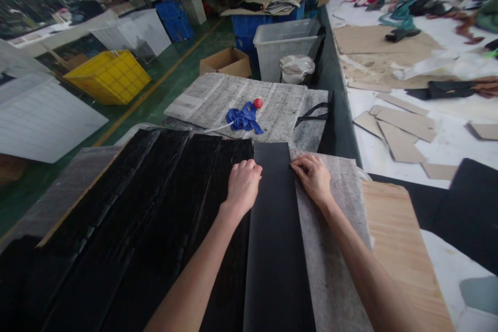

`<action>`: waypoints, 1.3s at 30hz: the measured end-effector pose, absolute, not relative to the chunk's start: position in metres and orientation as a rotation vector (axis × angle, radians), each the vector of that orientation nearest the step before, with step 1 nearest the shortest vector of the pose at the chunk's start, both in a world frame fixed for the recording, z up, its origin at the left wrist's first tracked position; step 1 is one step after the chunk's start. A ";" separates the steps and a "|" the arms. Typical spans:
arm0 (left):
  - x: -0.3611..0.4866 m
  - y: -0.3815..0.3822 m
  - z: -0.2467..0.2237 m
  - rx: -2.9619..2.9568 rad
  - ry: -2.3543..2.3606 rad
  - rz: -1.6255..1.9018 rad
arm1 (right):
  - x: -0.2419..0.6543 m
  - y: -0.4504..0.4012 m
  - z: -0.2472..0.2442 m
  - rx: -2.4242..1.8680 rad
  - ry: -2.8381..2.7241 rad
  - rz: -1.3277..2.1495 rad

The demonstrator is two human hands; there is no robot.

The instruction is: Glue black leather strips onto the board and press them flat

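A long matte black strip (pixel 274 207) lies lengthwise in front of me on a grey, fibrous-looking board (pixel 334 207). At its far left edge my left hand (pixel 244 182) is closed, the fingertips curled under and partly hidden. Thumb and fingers of my right hand (pixel 313 176) pinch the strip's right edge near its far end. Left of it, several glossy black strips (pixel 167 197) lie side by side, their surface shiny and wrinkled.
Beyond the strips is another grey board (pixel 237 98) bearing a blue cloth (pixel 245 116) and a small red ball (pixel 258 104). To the right stands a white-topped table (pixel 361 114) with several cardboard pieces (pixel 404 124). A wooden board (pixel 404 249) lies at my right.
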State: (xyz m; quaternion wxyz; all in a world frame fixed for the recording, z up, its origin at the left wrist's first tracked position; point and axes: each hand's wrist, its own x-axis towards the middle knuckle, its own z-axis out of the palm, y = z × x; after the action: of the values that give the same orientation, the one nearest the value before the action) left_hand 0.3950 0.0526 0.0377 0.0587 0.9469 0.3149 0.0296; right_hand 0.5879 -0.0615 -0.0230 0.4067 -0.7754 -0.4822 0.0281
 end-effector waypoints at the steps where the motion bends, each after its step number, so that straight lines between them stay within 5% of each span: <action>1: 0.396 0.055 0.038 2.863 0.951 0.079 | 0.588 -0.061 -0.023 -1.958 -1.213 0.072; 18: 0.398 0.060 0.033 2.852 0.973 0.200 | 0.586 -0.061 -0.021 -1.955 -1.210 0.082; 39: 0.387 -0.029 -0.007 2.921 0.819 0.299 | 0.588 -0.060 -0.025 -1.944 -1.267 0.079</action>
State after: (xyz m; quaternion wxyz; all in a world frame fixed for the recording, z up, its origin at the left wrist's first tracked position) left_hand 0.3868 -0.0293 -0.0068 0.0465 0.9572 0.2683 0.0979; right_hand 0.5879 -0.0604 -0.0251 0.3987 -0.7679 -0.5005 0.0311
